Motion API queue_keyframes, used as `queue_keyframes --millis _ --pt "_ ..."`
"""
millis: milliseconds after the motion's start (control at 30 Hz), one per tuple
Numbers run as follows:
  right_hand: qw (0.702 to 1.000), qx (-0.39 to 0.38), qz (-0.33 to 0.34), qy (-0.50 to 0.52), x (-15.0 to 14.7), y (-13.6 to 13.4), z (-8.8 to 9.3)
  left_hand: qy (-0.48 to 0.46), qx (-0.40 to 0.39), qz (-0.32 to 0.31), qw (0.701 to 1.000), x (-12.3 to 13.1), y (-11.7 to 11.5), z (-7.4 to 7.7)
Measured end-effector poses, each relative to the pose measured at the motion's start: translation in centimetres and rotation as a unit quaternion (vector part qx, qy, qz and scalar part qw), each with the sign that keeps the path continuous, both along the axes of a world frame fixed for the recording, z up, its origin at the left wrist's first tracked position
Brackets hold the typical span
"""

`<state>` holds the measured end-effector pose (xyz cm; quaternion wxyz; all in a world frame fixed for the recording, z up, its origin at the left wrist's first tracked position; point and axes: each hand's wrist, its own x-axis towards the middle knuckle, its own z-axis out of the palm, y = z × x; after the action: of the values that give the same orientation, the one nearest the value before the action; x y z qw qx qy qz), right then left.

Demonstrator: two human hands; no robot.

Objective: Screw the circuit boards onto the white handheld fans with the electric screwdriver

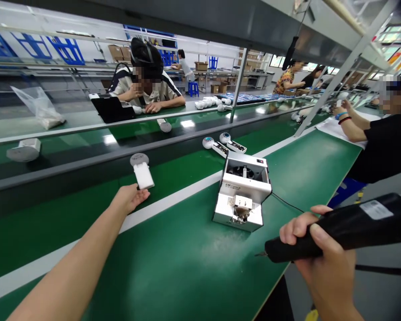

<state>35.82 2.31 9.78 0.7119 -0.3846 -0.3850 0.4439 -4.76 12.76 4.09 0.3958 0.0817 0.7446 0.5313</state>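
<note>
My left hand (pixel 133 199) reaches over the green conveyor belt, thumb and fingers apart, at the near end of a white device (pixel 144 175) with a round grey head. Its thumb is close to the device's lower left corner; whether it touches cannot be made out. My right hand (pixel 324 249) is wrapped round a black electric screwdriver (pixel 357 225), its bit pointing left above the green bench. Between my hands stands a silver screw feeder (pixel 242 191) with a cable at its right. Behind it lie two opened devices (pixel 219 147) (pixel 235 145) with circuit boards showing.
Another white device (pixel 26 150) lies at the far left, and one more (pixel 164 125) on the belt ahead. A plastic bag (pixel 40 107) rests across the line. A co-worker (pixel 147 84) sits opposite; another (pixel 384 120) works at the right. A metal post (pixel 341 76) slants down to the bench.
</note>
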Motion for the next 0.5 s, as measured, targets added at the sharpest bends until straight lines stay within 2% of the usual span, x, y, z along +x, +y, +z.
queue_keyframes --millis 133,200,267,333,400,500 --pt "0.999 -0.005 -0.02 -0.033 1.1 -0.1 -0.9 0.169 -0.037 -0.042 0.984 -0.2 -1.0 1.3" --pt "0.997 -0.002 -0.033 -0.063 1.6 0.0 -1.8 0.225 -0.02 -0.082 0.971 1.3 -1.1 1.6" --pt "0.994 -0.002 -0.034 -0.106 1.8 0.1 -3.0 0.235 0.006 -0.145 0.961 4.3 0.0 1.6" --pt "0.989 0.008 -0.021 -0.146 1.9 0.2 -4.1 0.201 0.025 -0.22 0.954 8.2 2.4 1.1" --pt "0.984 0.027 -0.003 -0.178 1.8 0.2 -4.9 0.143 0.038 -0.278 0.949 12.3 5.9 0.5" --pt "0.979 0.032 0.02 -0.199 1.6 0.0 -5.4 0.068 0.04 -0.287 0.955 16.9 11.5 -0.2"
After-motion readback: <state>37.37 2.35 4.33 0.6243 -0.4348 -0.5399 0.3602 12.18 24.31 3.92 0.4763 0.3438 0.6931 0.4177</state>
